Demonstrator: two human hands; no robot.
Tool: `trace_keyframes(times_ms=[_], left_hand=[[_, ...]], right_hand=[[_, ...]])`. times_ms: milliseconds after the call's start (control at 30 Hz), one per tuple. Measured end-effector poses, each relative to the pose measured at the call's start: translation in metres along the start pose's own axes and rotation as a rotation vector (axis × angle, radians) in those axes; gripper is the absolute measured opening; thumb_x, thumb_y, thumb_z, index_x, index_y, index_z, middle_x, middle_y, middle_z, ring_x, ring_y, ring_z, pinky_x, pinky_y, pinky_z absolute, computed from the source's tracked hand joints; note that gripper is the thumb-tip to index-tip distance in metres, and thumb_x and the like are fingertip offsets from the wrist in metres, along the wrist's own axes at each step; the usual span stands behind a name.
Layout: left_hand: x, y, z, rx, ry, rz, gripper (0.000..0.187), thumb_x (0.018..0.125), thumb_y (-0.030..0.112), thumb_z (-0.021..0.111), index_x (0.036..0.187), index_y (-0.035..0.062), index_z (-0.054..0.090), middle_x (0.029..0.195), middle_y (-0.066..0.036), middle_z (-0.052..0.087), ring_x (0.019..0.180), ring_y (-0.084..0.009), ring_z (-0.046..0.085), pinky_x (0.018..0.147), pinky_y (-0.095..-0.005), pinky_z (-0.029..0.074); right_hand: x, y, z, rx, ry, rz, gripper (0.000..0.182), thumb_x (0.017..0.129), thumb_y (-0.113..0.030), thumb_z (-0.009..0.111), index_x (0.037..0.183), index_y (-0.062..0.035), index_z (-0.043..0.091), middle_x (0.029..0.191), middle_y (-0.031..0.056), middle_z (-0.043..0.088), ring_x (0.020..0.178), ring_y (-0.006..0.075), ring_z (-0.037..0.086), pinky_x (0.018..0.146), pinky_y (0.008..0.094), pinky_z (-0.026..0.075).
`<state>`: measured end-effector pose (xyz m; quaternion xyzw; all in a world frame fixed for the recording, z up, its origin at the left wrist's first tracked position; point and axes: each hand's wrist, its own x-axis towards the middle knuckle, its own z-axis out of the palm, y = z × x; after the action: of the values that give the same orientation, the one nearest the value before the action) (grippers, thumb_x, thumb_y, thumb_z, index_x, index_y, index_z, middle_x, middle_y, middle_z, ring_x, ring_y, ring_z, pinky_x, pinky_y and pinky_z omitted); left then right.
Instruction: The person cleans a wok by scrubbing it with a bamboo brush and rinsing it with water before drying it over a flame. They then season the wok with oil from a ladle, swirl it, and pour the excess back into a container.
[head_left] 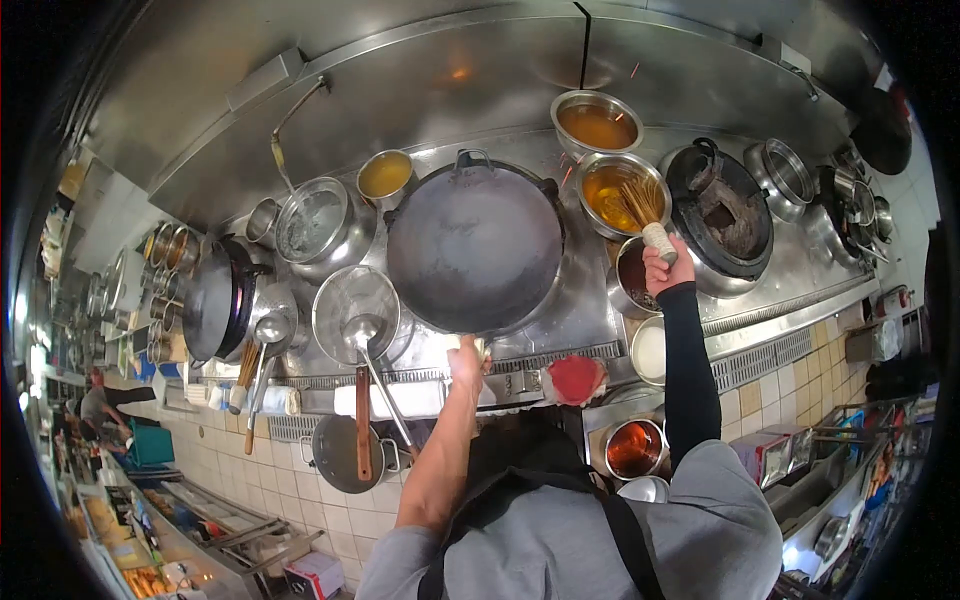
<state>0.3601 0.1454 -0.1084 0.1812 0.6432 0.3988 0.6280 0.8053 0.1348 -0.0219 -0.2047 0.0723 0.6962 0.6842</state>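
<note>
In front of me a large dark wok (475, 245) sits over the range, its inside bare and dull grey. My left hand (467, 362) is closed at the wok's near edge, with a bit of pale cloth showing by the fingers. To the right, my right hand (670, 266) grips the wrapped handle of a bamboo wok brush (643, 204). The brush's bristles point away from me and overlap a steel bowl (600, 222) of yellow liquid. Just below that hand stands a pot of dark liquid (634, 272).
A mesh strainer (340, 300) and a ladle (364, 332) lie left of the wok. Behind are a bowl of amber liquid (598, 125) and a small pot (386, 178). A second burner (735, 220) stands right. Red liquid fills a container (634, 448) near my body.
</note>
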Motion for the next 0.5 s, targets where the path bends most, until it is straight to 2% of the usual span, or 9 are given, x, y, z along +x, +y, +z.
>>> trace_keyframes(times_ms=[167, 267, 367, 500], left_hand=[[-0.007, 0.001, 0.0, 0.001, -0.039, -0.019, 0.045, 0.096, 0.03, 0.063, 0.113, -0.0045, 0.04, 0.085, -0.016, 0.06, 0.055, -0.0199, 0.059, 0.04, -0.0307, 0.045], [0.004, 0.001, -0.005, 0.022, -0.113, -0.044, 0.031, 0.098, 0.029, 0.06, 0.101, -0.0005, 0.05, 0.075, -0.011, 0.059, 0.051, -0.0188, 0.057, 0.039, -0.0302, 0.045], [0.001, -0.007, -0.012, -0.043, -0.118, 0.009, 0.027, 0.098, 0.025, 0.06, 0.102, -0.0002, 0.053, 0.08, -0.011, 0.062, 0.053, -0.0171, 0.06, 0.04, -0.0281, 0.047], [0.021, -0.018, -0.013, 0.005, -0.15, 0.027, 0.036, 0.099, 0.029, 0.061, 0.115, -0.0011, 0.048, 0.085, -0.012, 0.063, 0.056, -0.017, 0.061, 0.042, -0.0286, 0.05]], right_hand=[[0.006, 0.004, 0.017, -0.136, 0.072, -0.046, 0.04, 0.099, -0.043, 0.061, 0.113, -0.0076, 0.05, 0.081, 0.0059, 0.054, 0.049, 0.0083, 0.047, 0.037, 0.0208, 0.03], [0.012, 0.011, 0.027, -0.193, 0.138, -0.09, 0.04, 0.099, -0.042, 0.06, 0.118, -0.0076, 0.05, 0.083, 0.0077, 0.057, 0.05, 0.0093, 0.047, 0.037, 0.0218, 0.03], [0.004, 0.031, 0.043, -0.278, 0.076, -0.194, 0.039, 0.1, -0.041, 0.06, 0.119, -0.0081, 0.051, 0.085, 0.0094, 0.059, 0.052, 0.0107, 0.049, 0.038, 0.0227, 0.031], [-0.002, 0.07, 0.072, -0.36, 0.037, -0.293, 0.037, 0.099, -0.039, 0.061, 0.118, -0.008, 0.053, 0.089, 0.0107, 0.062, 0.057, 0.0132, 0.051, 0.044, 0.0241, 0.036]])
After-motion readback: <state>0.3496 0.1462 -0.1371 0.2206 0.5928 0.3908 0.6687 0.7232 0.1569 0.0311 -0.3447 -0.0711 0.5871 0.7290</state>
